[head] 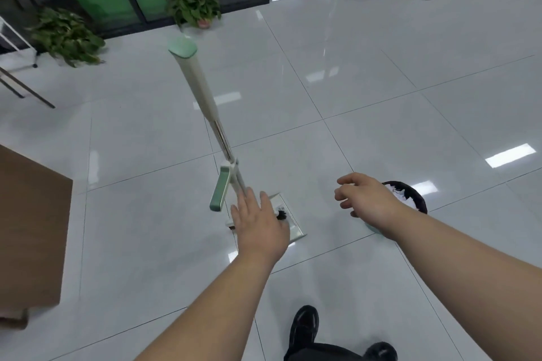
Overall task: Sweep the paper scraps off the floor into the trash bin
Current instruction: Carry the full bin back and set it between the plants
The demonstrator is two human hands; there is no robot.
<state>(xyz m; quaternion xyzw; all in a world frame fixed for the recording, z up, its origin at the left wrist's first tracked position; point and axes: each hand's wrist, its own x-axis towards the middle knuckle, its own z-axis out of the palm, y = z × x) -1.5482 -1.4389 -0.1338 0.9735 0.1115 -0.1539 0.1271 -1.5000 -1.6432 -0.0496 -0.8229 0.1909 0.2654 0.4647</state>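
1. Left hand [258,226]: flat, fingers straight and a bit spread, holding nothing. The fingertips reach the foot of the broom pole [205,97]; can't tell if they touch it.
2. Right hand [369,199]: fingers loosely curled, nothing in it. It hovers over the near rim of the trash bin [418,196], on the person's right.
3. Paper scraps [400,194]: a white heap inside the bin's black liner. No scraps show on the floor [381,97], so the sweeping looks about done.
4. Dustpan [294,227]: flat on the floor, mostly hidden under the left hand, with dark bristles [282,215] at its back edge. It sits left of the bin, with bare tile between them.
5. Key relation: the pole's foot is just past the left fingertips, and its long axis rises from there and leans away and to the left, with the capped end up and toward the camera. The left hand is much nearer to it than the right.
6. A short green grip [220,190] hangs off the pole low down, just left of the left fingertips, its long axis roughly down the pole.
7. Next move, a guess: to pick the broom up, the left hand would go forward and a little left and wrap the low part of the pole. The lean suggests it could tip away if nudged.
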